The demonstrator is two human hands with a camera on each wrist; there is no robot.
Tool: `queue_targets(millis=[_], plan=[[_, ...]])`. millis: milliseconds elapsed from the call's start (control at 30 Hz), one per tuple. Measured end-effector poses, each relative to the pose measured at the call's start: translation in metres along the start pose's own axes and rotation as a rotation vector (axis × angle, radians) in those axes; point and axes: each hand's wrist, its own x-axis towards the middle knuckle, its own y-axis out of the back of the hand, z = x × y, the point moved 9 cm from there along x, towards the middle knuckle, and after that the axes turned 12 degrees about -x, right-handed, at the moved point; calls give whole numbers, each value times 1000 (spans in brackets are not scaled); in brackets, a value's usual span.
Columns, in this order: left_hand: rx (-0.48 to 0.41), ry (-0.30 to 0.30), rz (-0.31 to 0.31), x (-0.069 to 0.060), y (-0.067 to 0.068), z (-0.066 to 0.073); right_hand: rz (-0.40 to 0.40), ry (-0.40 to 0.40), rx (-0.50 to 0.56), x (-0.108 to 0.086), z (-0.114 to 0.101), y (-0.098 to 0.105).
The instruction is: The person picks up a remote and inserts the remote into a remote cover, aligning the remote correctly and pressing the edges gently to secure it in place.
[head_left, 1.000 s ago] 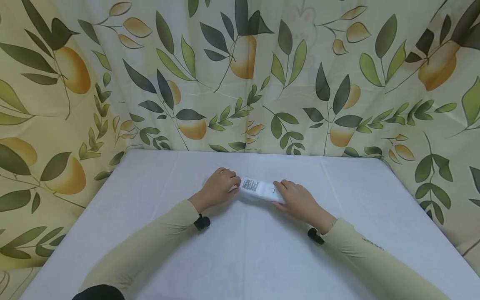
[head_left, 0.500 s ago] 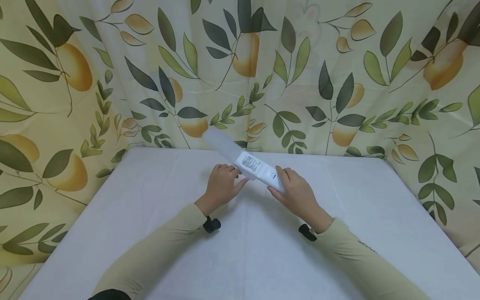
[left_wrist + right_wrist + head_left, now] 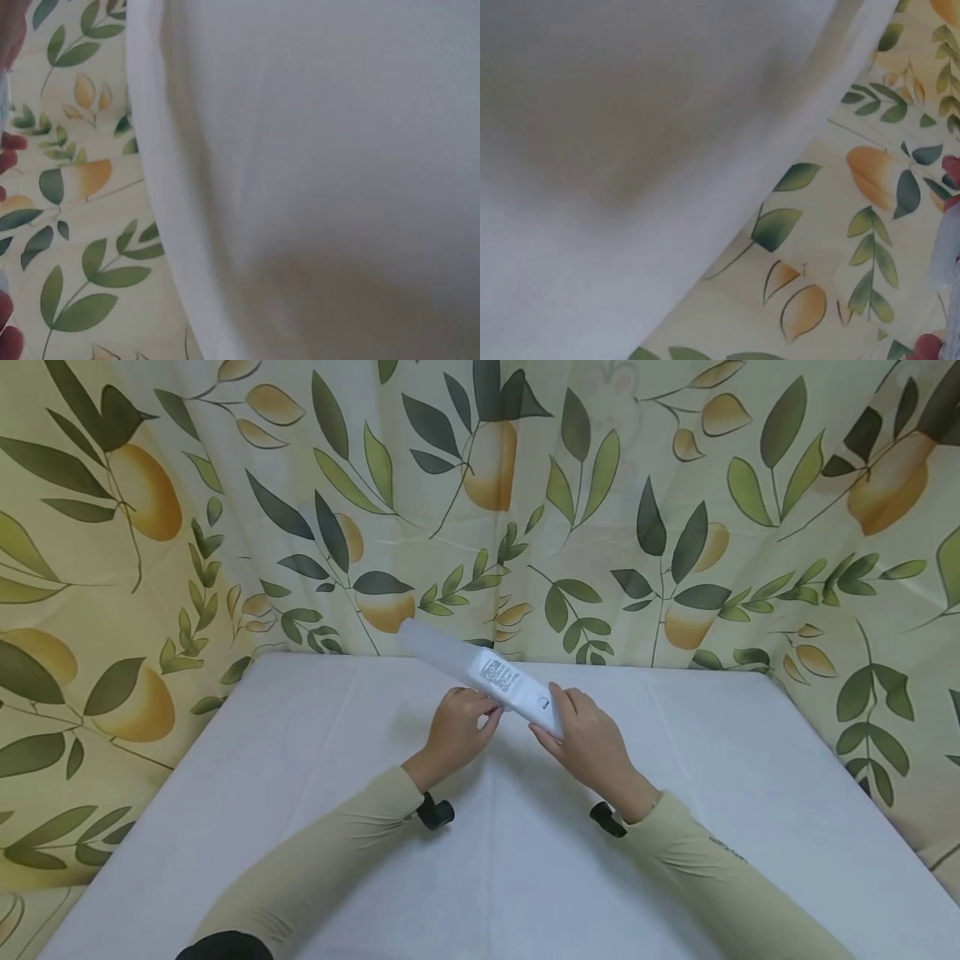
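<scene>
A slim white package point(image 3: 517, 687) with a printed code and label is held up above the table, slanting from upper left to lower right. A translucent plastic part point(image 3: 435, 647) extends from its upper left end. The right hand point(image 3: 596, 747) grips the lower right end, thumb below and fingers over the top. At the package's lower edge, the left hand point(image 3: 461, 727) pinches with thumb and forefinger; its other fingertips are partly hidden. In the right wrist view part of the package point(image 3: 946, 251) shows at the right edge, while fingertips point(image 3: 9, 157) appear along the left wrist view's left edge.
A white cloth covers the table point(image 3: 495, 860). Behind and beside it hangs a curtain point(image 3: 450, 543) printed with leaves and yellow fruit. Both forearms reach in from the front in light sleeves, with dark devices at the wrists.
The package has risen from near the table and tilted, its left part now visible. The left hand let go of that end, moved right and pinches the lower edge. The right hand kept its grip.
</scene>
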Motion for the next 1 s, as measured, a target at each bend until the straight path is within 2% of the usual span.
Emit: queue_targets(millis=[133,200,233,300,367,400,467,500,567,633,733,800,900,1000], plan=[[-21,55,-179,-7,-4,1,56,100,-134,0,-2,4],[-34,60,-261,-11,-1,7,95,164,-210,-2,-3,6],[-33,42,-282,-12,4,12,119,195,-242,-3,-2,7],[20,-56,-249,-10,20,24,164,247,-293,-5,-1,9],[126,-165,-160,-3,40,34,200,279,-305,-7,1,9],[191,-200,-111,2,49,35,216,291,-305,-7,3,9],[311,-232,-38,12,62,30,229,305,-303,-9,6,7],[352,-223,-29,17,65,25,228,309,-293,-10,7,5],[382,-184,-61,27,66,13,225,317,-284,-12,11,3],[360,-149,-136,33,60,3,213,323,-287,-14,12,0],[288,-120,-258,38,47,-3,208,323,-295,-17,13,0],[245,-119,-314,39,39,-3,214,320,-294,-18,13,1],[211,-154,-335,40,32,2,233,315,-292,-18,11,4],[199,-208,-293,39,31,8,251,310,-289,-17,12,6]])
